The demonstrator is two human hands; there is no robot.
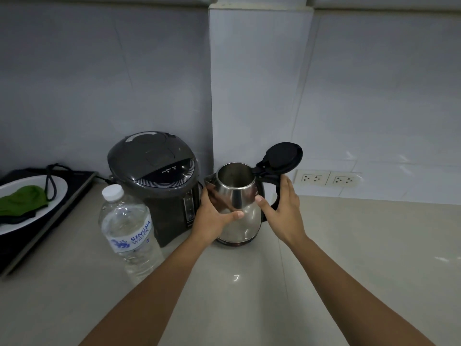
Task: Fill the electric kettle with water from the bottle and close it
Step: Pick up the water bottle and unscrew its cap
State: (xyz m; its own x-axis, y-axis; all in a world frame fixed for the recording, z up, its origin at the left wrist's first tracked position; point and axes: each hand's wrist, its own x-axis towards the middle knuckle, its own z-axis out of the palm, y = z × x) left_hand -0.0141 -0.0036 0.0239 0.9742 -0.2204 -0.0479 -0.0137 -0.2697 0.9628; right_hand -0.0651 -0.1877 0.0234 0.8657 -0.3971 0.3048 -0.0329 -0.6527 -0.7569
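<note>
Steel kettle (235,208) upright on pale surface (349,245), black lid (283,157) flipped open and standing over the handle (270,188). Left hand (213,216) pressed against kettle's left side, fingers spread, thumb across the front. Right hand (282,208) cupped loosely round the handle side, thumb toward the steel wall; full grip hard to confirm. Capped water bottle (128,231) standing just left, near dark hot-water dispenser (156,181) at kettle's back-left. White plate (27,203) with green cloth (22,199) far left; wall sockets (326,178) right.
</note>
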